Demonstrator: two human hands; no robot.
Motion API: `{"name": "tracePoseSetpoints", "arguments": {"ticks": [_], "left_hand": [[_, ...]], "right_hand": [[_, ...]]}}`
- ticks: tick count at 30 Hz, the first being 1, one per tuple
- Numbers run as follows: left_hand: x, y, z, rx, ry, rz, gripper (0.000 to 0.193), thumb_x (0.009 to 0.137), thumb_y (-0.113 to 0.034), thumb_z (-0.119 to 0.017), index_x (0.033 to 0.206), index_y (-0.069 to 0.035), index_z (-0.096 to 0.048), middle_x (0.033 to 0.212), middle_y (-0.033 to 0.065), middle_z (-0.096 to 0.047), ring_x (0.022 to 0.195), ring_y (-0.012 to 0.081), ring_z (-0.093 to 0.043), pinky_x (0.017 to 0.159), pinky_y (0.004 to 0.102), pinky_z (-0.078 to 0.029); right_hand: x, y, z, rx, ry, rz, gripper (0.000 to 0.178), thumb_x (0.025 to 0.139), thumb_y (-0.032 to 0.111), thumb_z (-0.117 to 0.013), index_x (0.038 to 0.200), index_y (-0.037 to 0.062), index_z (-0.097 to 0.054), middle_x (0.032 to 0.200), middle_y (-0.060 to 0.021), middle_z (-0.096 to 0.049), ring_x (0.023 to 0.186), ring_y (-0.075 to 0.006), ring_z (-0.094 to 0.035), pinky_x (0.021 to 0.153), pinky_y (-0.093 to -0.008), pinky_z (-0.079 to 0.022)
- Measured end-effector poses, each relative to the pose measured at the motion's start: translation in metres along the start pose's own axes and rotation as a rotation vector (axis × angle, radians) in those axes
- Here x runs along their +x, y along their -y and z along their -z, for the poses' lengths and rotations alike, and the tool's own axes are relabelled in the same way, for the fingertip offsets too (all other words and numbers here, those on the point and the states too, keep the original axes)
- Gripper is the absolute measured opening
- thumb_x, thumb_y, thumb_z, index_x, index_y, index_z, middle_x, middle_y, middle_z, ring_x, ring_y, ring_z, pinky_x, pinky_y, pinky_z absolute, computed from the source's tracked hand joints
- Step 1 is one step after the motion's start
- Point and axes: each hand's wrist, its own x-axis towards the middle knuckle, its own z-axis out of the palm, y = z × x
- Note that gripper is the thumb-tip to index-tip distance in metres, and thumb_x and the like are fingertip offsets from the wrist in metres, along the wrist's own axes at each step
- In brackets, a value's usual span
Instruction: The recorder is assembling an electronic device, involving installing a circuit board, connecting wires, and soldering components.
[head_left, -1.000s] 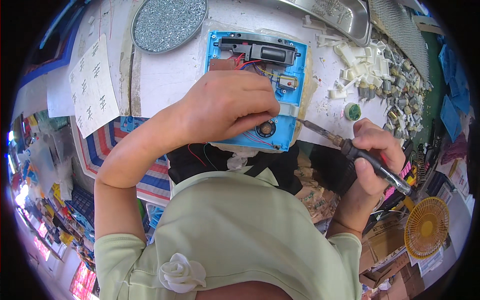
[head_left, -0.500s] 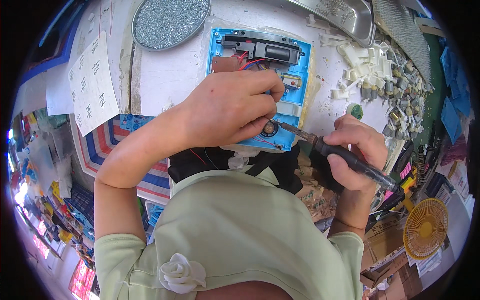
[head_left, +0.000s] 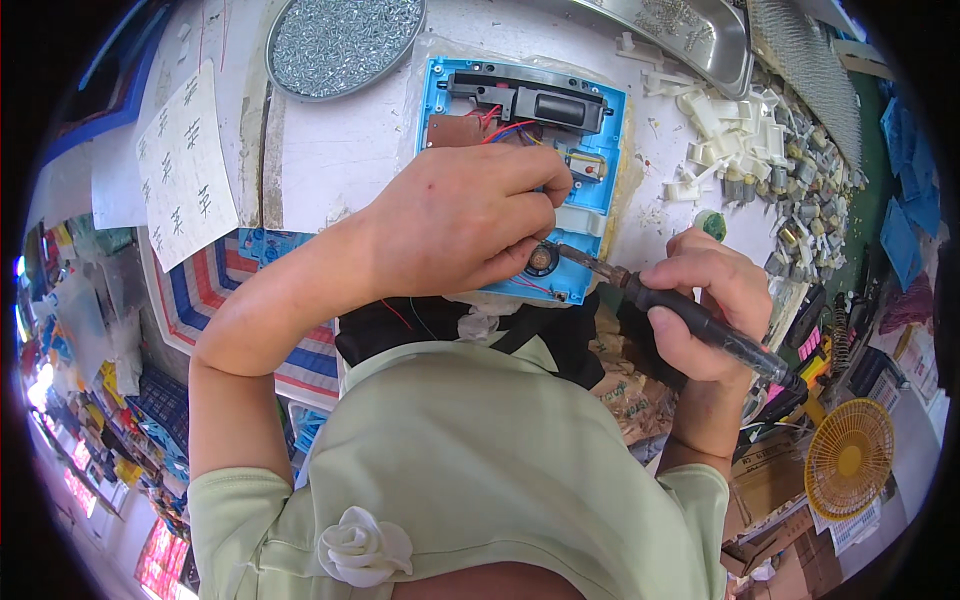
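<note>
A blue plastic casing (head_left: pixel 612 130) lies on the table in front of me, with a black part, a brown board and red, blue and yellow wires inside. Over its middle is my left hand (head_left: pixel 465 215), fingers closed in a pinch; what they hold is hidden. My right hand (head_left: pixel 715 300) grips a soldering iron (head_left: pixel 690 315) by its black handle. The iron's tip reaches over the casing's near right part, beside a small round speaker (head_left: pixel 541 260) and close to my left fingertips. Whether the tip touches anything, I cannot tell.
At the back left stands a round dish of screws (head_left: pixel 345 45). A metal tray (head_left: pixel 690 40) is at the back right. White plastic pieces (head_left: pixel 735 140) and several small motors (head_left: pixel 800 190) are heaped on the right. Near them sits a small green round thing (head_left: pixel 710 223).
The casing has shifted very slightly to the right along with my left hand. The soldering iron's tip has moved a little to the left, nearer the speaker.
</note>
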Motion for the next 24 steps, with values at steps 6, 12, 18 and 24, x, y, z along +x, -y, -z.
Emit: {"name": "tracePoseSetpoints", "arguments": {"ticks": [6, 12, 18, 24], "left_hand": [[0.0, 0.0, 0.0, -0.001, 0.01, -0.006, 0.021, 0.069, -0.002, -0.074, 0.083, -0.006, -0.059, 0.102, 0.0076, -0.061, 0.085, 0.0289, -0.065, 0.068, 0.0384, -0.054], [-0.002, 0.0, 0.001, 0.016, -0.002, -0.014, 0.019, 0.07, -0.002, -0.073, 0.083, -0.006, -0.06, 0.102, 0.0076, -0.061, 0.086, 0.0285, -0.065, 0.069, 0.038, -0.054], [-0.001, 0.001, 0.005, 0.031, 0.026, -0.016, 0.017, 0.073, -0.003, -0.073, 0.084, -0.006, -0.061, 0.102, 0.0079, -0.062, 0.088, 0.0292, -0.066, 0.071, 0.0382, -0.054], [0.004, -0.005, 0.007, 0.101, 0.04, -0.031, 0.021, 0.072, -0.003, -0.074, 0.089, -0.003, -0.061, 0.104, 0.0147, -0.062, 0.092, 0.0347, -0.066, 0.077, 0.0423, -0.055]], "right_hand": [[0.001, 0.003, 0.001, -0.012, -0.004, 0.017, 0.027, 0.068, 0.012, -0.077, 0.093, 0.0007, -0.072, 0.059, -0.0023, -0.052, 0.051, -0.0188, -0.048, 0.052, -0.0325, -0.036], [-0.026, 0.013, 0.025, 0.082, -0.183, -0.015, 0.027, 0.076, 0.014, -0.074, 0.094, -0.0042, -0.069, 0.065, -0.0061, -0.055, 0.057, -0.0182, -0.047, 0.055, -0.0329, -0.033], [-0.171, 0.025, 0.094, 0.153, -0.886, -0.178, 0.036, 0.089, 0.021, -0.069, 0.114, -0.0027, -0.057, 0.092, -0.0096, -0.06, 0.095, -0.0256, -0.065, 0.099, -0.0468, -0.05], [-0.243, 0.069, 0.106, -0.102, -1.502, -0.195, 0.012, 0.089, 0.003, -0.061, 0.101, 0.0001, -0.062, 0.088, -0.0066, -0.063, 0.075, -0.0165, -0.064, 0.074, -0.0261, -0.057]]}}
